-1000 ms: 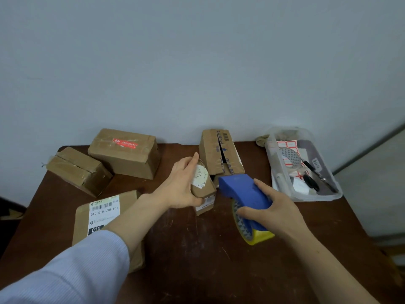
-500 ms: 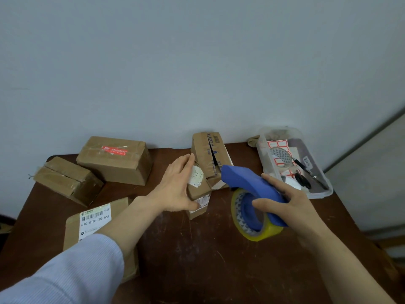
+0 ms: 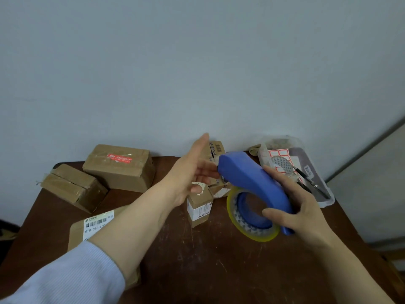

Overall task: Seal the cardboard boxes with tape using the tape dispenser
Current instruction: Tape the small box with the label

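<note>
Clenched round the blue handle, the right hand (image 3: 302, 207) has the tape dispenser (image 3: 252, 178) up off the table (image 3: 219, 270), tape roll (image 3: 252, 231) hanging underneath, nose aimed left. The left hand (image 3: 188, 178) meets it there, fingers (image 3: 208, 167) stretched out and touching the nose, clasping nothing that I can see. It looks like a hunt for the loose tape end, though the end itself is too small to make out.

Just below that left hand stands the small box (image 3: 199, 207), upright on the table and touched by neither hand. More boxes sit behind and off to the left, and a plastic tray (image 3: 326, 201) sits at the right.

To do this well, steady the dispenser and tease out only a short tab. Then press the tab onto the box seam while the free hand pins the box, because one that light will likely tip or slide.
</note>
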Available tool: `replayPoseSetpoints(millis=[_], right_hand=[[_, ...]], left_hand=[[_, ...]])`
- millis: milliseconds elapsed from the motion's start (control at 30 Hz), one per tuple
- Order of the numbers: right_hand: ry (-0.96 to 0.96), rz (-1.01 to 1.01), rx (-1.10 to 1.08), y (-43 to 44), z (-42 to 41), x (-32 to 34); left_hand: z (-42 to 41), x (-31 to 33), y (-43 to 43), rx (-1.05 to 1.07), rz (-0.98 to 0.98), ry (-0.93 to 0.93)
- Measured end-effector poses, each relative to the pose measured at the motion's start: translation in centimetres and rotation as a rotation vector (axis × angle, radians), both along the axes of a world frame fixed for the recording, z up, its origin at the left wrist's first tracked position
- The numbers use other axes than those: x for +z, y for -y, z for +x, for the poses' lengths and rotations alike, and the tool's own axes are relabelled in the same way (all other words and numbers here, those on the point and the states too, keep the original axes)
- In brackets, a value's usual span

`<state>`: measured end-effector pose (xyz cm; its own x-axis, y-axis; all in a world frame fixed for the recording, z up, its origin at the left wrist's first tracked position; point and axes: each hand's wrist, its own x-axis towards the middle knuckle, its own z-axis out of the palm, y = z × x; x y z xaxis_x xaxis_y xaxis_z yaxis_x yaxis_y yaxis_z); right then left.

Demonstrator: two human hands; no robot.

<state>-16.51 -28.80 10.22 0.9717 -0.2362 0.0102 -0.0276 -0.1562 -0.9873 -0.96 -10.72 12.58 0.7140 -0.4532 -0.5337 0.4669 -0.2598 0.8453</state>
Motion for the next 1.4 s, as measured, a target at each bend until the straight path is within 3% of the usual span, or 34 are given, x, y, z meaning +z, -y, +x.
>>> replayPoseSetpoints(millis=[167,367,433,533,667,867,1400], right_hand=[[0.070,-0.261,0.055,-0.4,-0.3,0.1],[0.094,-0.313,0.069,-0.8,-0.3,0.4],[0.056,-0.329,0.056,-1.1,-0.2,0.7],[-0.023,-0.404,-0.002,-1.7,0.2,1.4],[-0.130,-0.391,-0.032,-1.6,-0.8,1.9],[-0.294,-0.487,0.000,-2.6,-1.8,0.8],[-0.497,-0.511,0.032,-4.0,-1.2,-1.2]], left_hand=[[0.4,0.5,-0.2,-0.011,0.015,-0.020],[1.1,0.3,0.0,0.031,-0.020,-0.068],[1.4,0.1,0.2,0.010,0.021,0.036],[2.7,-0.4,1.2,-0.101,0.280,0.406],[7.1,-0.2,0.5,-0.041,0.416,0.595],[9.9,-2.2,0.2,-0.136,0.542,0.508],[10.1,-6.5,1.7,-0.290,0.754,0.666]])
